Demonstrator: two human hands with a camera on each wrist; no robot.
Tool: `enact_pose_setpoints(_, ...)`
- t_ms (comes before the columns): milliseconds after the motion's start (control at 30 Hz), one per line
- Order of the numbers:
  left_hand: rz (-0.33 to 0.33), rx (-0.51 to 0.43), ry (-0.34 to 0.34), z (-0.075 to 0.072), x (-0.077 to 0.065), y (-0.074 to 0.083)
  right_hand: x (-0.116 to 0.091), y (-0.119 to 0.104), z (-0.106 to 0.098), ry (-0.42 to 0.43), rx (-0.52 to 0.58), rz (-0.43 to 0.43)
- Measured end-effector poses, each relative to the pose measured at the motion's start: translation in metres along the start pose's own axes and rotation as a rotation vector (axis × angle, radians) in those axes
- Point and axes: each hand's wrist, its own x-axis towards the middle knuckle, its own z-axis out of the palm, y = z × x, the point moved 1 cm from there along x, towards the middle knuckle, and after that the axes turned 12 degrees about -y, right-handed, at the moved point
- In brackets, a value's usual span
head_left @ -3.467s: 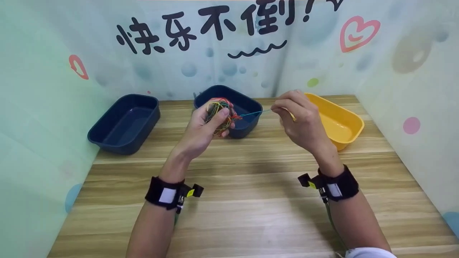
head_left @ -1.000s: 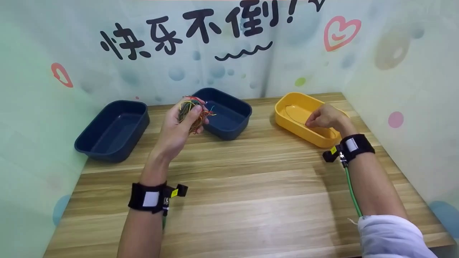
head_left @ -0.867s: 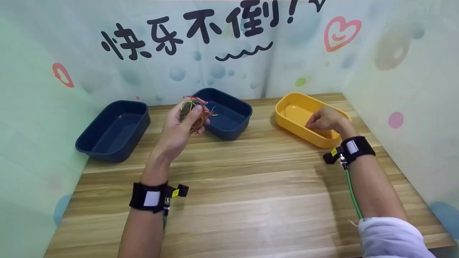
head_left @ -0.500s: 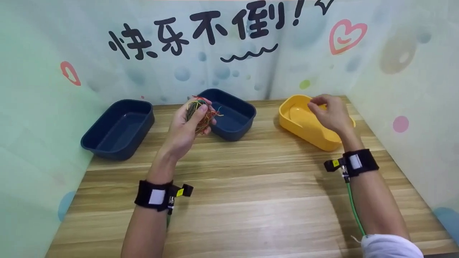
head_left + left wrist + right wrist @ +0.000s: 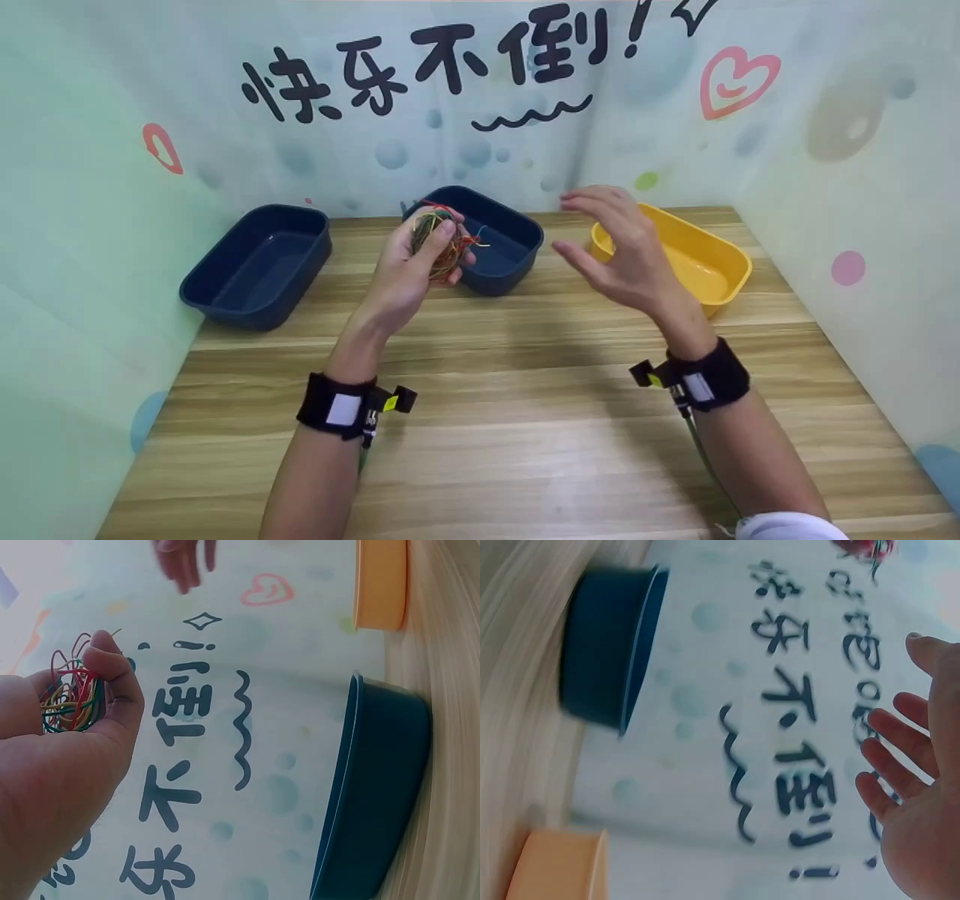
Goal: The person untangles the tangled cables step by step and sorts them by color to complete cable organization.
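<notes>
A tangled bundle of thin red, yellow and green wires (image 5: 453,259) is gripped in my left hand (image 5: 396,274), the thumb pressed across its front. The hand is raised above the table and overlaps the middle navy bin in the head view. Loose wire ends stick out on the bundle's right side. In the left wrist view, loops of the wires (image 5: 75,699) rise past the fingers. My right hand (image 5: 628,251) hovers between the middle bin and the yellow bin, thumb and fingers spread, holding nothing. Its parted fingers (image 5: 904,741) show in the right wrist view.
One navy bin (image 5: 259,274) stands at the back left and a second navy bin (image 5: 506,240) at the back middle. The yellow bin (image 5: 705,262) is at the back right, partly hidden by my right hand. Printed curtains enclose the wooden table (image 5: 517,420).
Earlier my right hand pulled a thin wire out of the bundle, then reached into the yellow bin. It has since risen out, moved left and spread its fingers. My left hand keeps its grip.
</notes>
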Motion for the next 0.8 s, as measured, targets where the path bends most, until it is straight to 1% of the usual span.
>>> enact_pose_setpoints(33, -0.005, 0.009, -0.006, 0.003, 0.000, 0.002, 0.005, -0.007, 0.003, 0.008, 0.012, -0.038)
enact_pose_setpoints(100, -0.017, 0.019, -0.014, 0.006, 0.001, 0.002, 0.011, -0.018, 0.009, 0.012, 0.037, -0.087)
enact_pose_setpoints(233, -0.012, 0.034, -0.052, 0.010, 0.002, 0.001, 0.022, -0.035, 0.020, 0.001, 0.078, -0.131)
enact_pose_setpoints(333, -0.001, 0.024, -0.086, 0.012, 0.002, 0.001, 0.026, -0.040, 0.028, -0.003, 0.093, -0.145)
enact_pose_setpoints(500, -0.009, -0.010, -0.119, 0.015, 0.003, 0.000, 0.028, -0.044, 0.037, 0.016, 0.080, -0.152)
enact_pose_setpoints(667, -0.014, -0.031, -0.139, 0.016, 0.003, 0.000, 0.027, -0.044, 0.040, 0.052, 0.089, -0.147)
enact_pose_setpoints(800, -0.022, -0.022, -0.142, 0.015, 0.002, 0.000, 0.026, -0.045, 0.041, 0.051, 0.094, -0.137)
